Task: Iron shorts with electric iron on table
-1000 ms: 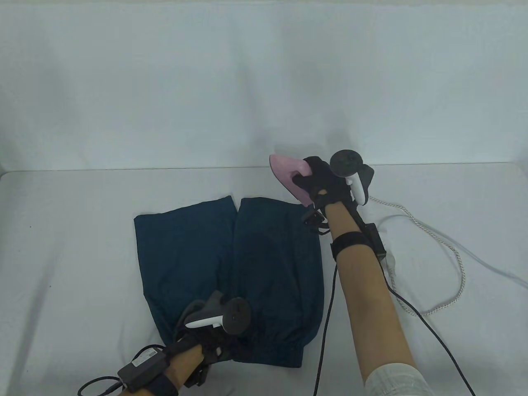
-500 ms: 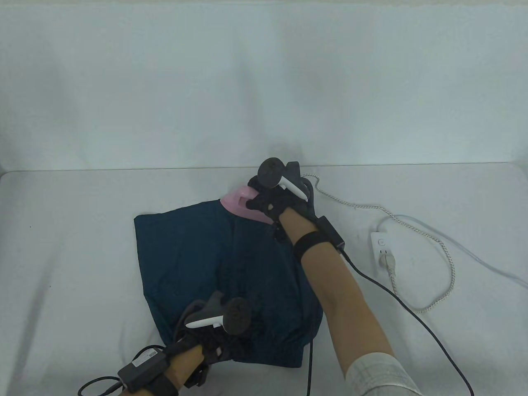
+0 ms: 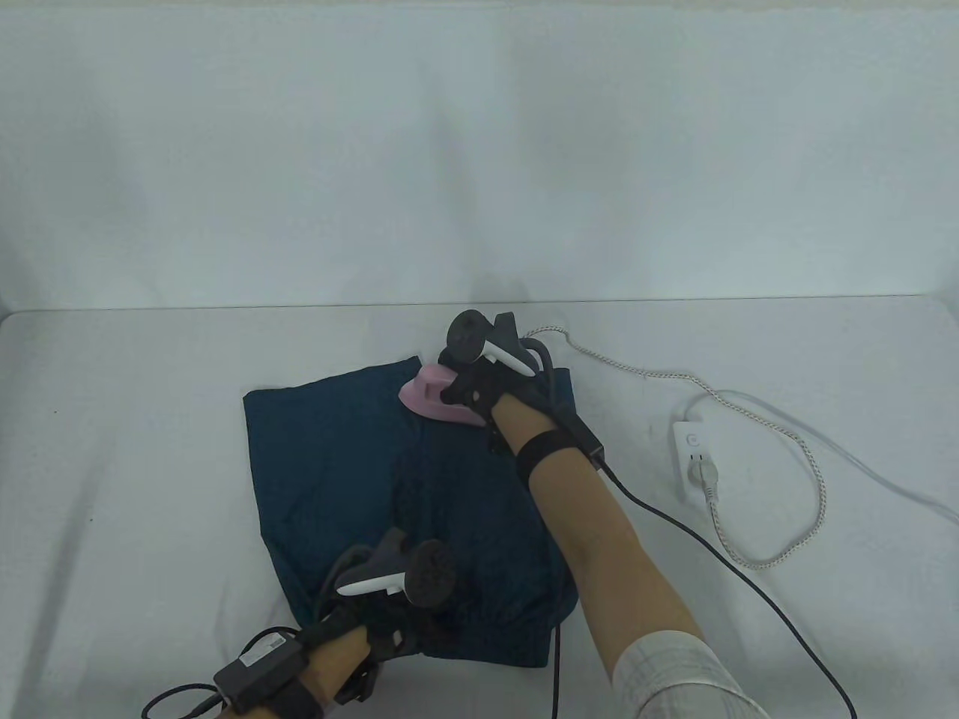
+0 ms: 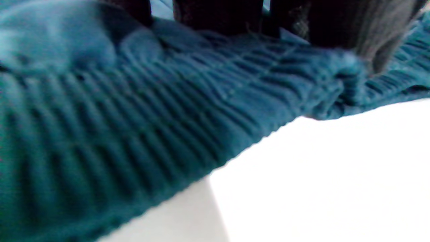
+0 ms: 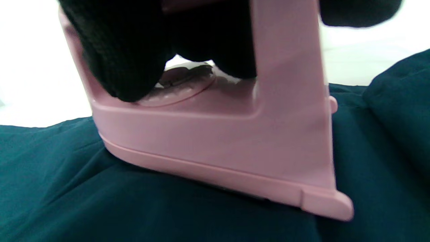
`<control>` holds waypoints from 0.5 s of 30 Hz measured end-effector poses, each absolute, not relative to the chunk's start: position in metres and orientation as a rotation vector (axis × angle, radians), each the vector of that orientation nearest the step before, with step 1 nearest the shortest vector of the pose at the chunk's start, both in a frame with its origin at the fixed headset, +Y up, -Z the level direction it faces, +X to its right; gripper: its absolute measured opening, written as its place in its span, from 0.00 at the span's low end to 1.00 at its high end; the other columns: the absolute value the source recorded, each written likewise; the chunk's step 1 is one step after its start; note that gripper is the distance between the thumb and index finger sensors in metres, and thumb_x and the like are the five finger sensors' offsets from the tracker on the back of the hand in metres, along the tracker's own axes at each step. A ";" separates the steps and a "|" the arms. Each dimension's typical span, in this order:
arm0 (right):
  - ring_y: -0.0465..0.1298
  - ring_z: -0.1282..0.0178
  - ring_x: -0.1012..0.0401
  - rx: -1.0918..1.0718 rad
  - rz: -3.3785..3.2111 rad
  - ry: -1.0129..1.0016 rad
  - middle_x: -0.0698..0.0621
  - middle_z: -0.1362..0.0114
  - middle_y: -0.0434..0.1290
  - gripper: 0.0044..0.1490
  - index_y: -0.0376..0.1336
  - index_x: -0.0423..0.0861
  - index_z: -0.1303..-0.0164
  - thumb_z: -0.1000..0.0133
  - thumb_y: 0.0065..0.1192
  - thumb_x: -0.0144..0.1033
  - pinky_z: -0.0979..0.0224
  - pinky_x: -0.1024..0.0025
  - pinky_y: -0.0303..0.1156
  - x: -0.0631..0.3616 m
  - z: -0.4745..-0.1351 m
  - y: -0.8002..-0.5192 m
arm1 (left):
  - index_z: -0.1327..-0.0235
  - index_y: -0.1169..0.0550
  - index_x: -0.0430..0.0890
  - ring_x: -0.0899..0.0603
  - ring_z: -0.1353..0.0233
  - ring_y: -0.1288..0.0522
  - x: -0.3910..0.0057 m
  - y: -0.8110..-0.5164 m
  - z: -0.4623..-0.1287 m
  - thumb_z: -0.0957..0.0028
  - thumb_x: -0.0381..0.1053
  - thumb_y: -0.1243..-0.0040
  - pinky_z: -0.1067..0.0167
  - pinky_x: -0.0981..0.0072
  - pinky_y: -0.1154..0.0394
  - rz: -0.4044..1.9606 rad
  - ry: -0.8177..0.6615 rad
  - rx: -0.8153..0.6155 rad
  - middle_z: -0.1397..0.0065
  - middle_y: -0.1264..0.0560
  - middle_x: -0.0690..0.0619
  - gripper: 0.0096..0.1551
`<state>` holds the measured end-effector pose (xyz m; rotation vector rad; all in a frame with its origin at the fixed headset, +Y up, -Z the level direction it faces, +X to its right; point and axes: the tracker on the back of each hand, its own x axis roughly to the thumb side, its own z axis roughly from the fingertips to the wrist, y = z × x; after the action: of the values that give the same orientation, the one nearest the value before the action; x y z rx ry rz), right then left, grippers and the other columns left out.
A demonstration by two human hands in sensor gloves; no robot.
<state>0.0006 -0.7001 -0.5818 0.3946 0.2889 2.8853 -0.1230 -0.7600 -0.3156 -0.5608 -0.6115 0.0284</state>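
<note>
Dark teal shorts lie flat on the white table, waistband toward me. My right hand grips the handle of a pink electric iron that sits on the shorts near the far leg hems. In the right wrist view the iron rests flat on the cloth, my gloved fingers wrapped around its handle. My left hand presses on the gathered elastic waistband at the near edge; its fingers rest on the cloth.
A white power strip lies on the table to the right, with the iron's braided cord plugged in and looping around it. Black glove cables trail off the near edge. A white wall backs the table.
My right hand has carried the iron from beyond the right leg's hem leftward and down onto the shorts, now resting near the middle hems. The left hand has stayed on the waistband.
</note>
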 end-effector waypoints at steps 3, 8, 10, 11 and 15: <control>0.80 0.48 0.64 0.391 2.927 0.294 0.61 0.39 0.75 0.37 0.64 0.61 0.34 0.53 0.80 0.53 0.51 0.52 0.76 0.005 -0.582 -0.698 | 0.23 0.38 0.67 0.47 0.27 0.38 -0.123 -0.760 -0.316 0.53 0.66 0.35 0.25 0.36 0.43 0.026 -0.612 -0.562 0.21 0.42 0.60 0.43; 0.80 0.48 0.64 0.325 2.929 0.289 0.61 0.39 0.75 0.37 0.64 0.60 0.34 0.53 0.80 0.53 0.51 0.52 0.76 0.026 -0.582 -0.699 | 0.23 0.39 0.67 0.47 0.27 0.38 -0.123 -0.760 -0.316 0.53 0.66 0.35 0.25 0.36 0.43 0.023 -0.611 -0.567 0.21 0.42 0.60 0.43; 0.80 0.48 0.64 0.310 2.935 0.290 0.61 0.39 0.75 0.37 0.64 0.60 0.35 0.52 0.79 0.53 0.50 0.52 0.76 0.034 -0.582 -0.699 | 0.23 0.39 0.67 0.47 0.27 0.38 -0.123 -0.760 -0.316 0.53 0.66 0.35 0.25 0.36 0.43 0.022 -0.611 -0.566 0.21 0.42 0.60 0.43; 0.80 0.48 0.64 0.297 2.943 0.290 0.61 0.39 0.74 0.37 0.64 0.59 0.34 0.52 0.79 0.53 0.50 0.52 0.76 0.039 -0.581 -0.699 | 0.23 0.39 0.67 0.47 0.27 0.38 -0.123 -0.760 -0.316 0.53 0.66 0.35 0.25 0.36 0.43 0.022 -0.611 -0.566 0.21 0.42 0.60 0.43; 0.80 0.47 0.64 0.261 2.959 0.292 0.61 0.39 0.74 0.37 0.64 0.60 0.34 0.52 0.79 0.53 0.50 0.51 0.76 0.058 -0.579 -0.699 | 0.23 0.38 0.67 0.47 0.27 0.38 -0.123 -0.760 -0.316 0.53 0.66 0.35 0.25 0.36 0.43 0.022 -0.610 -0.565 0.21 0.42 0.60 0.43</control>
<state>0.0578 -0.6987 -0.5795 0.2607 0.2922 2.9589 -0.1232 -0.7598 -0.3156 -0.5648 -0.6100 0.0217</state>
